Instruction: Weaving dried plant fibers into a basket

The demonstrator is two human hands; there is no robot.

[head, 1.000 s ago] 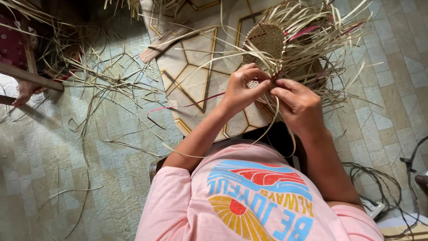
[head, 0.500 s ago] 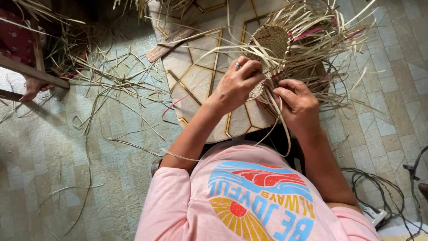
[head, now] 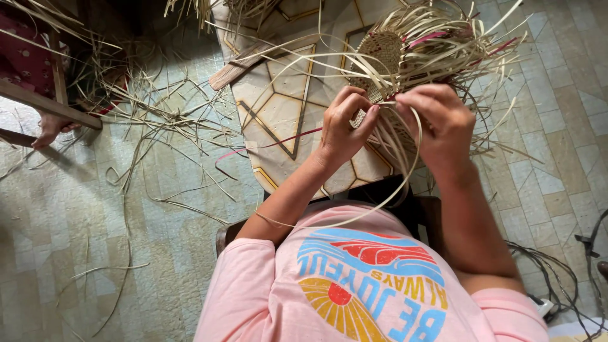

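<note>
Pale tiled floor (head: 76,209) littered with loose straw; half-woven tan straw basket (head: 383,60) lies just beyond both hands. Left hand (head: 345,126) pinches woven edge, right hand (head: 443,126) pinches long pale straw strip (head: 380,206) (looping back toward body)

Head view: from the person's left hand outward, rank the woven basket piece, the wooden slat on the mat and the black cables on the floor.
1. Woven basket piece: touching the left hand, just above its fingertips.
2. Wooden slat: up and to the picture's left, lying on the patterned mat.
3. Black cables: farthest, on the tiled floor at lower right, beyond the right hand.
</note>
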